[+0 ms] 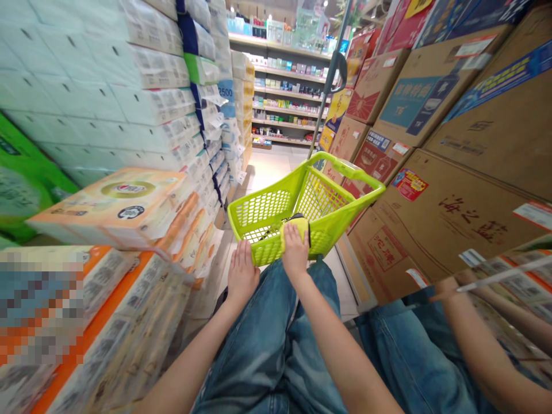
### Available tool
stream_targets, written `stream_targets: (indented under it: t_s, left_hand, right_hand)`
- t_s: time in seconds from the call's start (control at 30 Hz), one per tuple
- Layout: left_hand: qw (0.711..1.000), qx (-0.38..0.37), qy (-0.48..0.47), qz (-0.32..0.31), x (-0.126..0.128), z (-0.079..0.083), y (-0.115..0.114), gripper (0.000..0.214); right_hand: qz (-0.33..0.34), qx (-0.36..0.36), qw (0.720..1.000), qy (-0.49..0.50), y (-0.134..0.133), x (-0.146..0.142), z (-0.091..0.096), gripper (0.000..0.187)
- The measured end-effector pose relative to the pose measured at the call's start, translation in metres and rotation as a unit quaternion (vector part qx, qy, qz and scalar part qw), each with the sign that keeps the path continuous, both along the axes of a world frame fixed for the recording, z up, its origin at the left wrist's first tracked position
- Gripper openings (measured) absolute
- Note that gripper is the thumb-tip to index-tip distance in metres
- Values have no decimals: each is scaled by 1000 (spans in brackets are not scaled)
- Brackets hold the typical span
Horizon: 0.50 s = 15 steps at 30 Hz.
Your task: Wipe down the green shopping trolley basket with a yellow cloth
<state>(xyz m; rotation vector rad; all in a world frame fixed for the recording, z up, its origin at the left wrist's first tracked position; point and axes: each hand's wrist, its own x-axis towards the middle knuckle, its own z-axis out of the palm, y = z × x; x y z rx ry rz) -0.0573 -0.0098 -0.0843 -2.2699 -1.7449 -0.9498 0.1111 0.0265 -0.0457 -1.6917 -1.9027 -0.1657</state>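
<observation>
A lime-green shopping basket [269,204] with perforated sides stands tilted in the aisle in front of my knees. My left hand [242,270] has its fingers hooked over the basket's near left rim. With my right hand [295,251] I hold a yellow cloth-like thing with a dark edge [305,228] against the near rim; its exact kind is unclear. Something dark lies behind it inside the basket, partly hidden. The basket's raised handle end [345,167] points away to the right.
Wrapped tissue packs [164,86] are stacked high on the left, with orange packs [129,195] lower down. Cardboard boxes [474,195] wall the right side. Shelves of small goods [288,86] close the far end. Jeans and arms at lower right look like a reflection.
</observation>
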Motion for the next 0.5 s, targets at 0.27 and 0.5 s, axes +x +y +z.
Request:
stream_targets:
  t_s: [0.27,0.5]
  left_hand:
    - [1000,1,21,-4,-4,0,0,73]
    - [1000,4,5,-2,1,2,0,71]
  right_hand:
    - [223,5,971,-87,-15,-30,-7,56]
    - [11,20,999,-44,22,90,6,70]
